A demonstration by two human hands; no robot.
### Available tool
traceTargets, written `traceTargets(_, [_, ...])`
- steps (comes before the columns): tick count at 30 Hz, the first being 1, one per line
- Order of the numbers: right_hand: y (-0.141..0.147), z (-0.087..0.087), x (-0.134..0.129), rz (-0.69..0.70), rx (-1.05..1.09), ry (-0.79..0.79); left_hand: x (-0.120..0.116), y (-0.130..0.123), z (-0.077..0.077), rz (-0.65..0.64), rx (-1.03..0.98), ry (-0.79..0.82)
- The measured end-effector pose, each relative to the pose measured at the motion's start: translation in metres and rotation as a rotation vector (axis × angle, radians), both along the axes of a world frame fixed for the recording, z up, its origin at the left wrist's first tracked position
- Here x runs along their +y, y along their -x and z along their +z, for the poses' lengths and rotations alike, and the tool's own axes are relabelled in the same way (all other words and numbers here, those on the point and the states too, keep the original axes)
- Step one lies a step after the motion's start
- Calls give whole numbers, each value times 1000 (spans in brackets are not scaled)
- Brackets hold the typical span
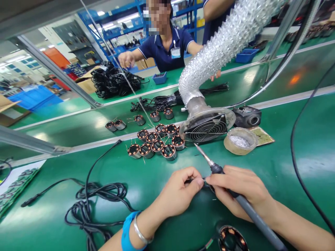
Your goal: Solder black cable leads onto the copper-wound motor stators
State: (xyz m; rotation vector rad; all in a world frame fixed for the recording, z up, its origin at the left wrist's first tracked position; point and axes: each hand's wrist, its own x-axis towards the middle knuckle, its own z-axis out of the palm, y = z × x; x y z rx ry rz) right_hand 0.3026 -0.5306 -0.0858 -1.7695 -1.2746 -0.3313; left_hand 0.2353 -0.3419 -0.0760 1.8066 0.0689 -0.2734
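My left hand (179, 190), with a blue band and a silver bangle at the wrist, is closed with thumb and forefinger pinching the end of a thin black cable (187, 181). My right hand (244, 186) grips a soldering iron (217, 169), its tip pointing up and left, toward the fan. The right fingertips also meet the cable end beside my left thumb; what lies between them is mostly hidden. Below my hands, at the bottom edge, sits a copper-wound motor stator (230, 240) with coloured wires next to it.
Several stators (157, 145) stand grouped ahead. A fume fan (206, 129) on a silver duct (209, 64) and a tub of solder bits (239, 141) are beyond my right hand. Coiled black cable (89, 205) lies left. A co-worker (167, 48) works across the bench.
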Motion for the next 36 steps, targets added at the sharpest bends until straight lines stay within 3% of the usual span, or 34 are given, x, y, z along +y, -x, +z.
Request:
traceTargets(7, [5, -3, 5, 14, 31, -41, -8, 0, -6, 115, 269, 390])
traceTargets(11, [9, -1, 3, -29, 130, -31, -13, 1, -3, 185, 373, 476])
traceTargets(16, [11, -3, -1, -57, 254, 38, -17, 3, -3, 270, 326, 451])
traceTargets(24, [1, -11, 1, -2, 112, 26, -21, 7, -10, 315, 214, 320])
traceTargets(33, [11, 23, -31, -113, 117, 44, -25, 4, -14, 328, 126, 195])
traceTargets(36, [16, 25, -45, -159, 160, 86, -25, 3, -15, 318, 103, 171])
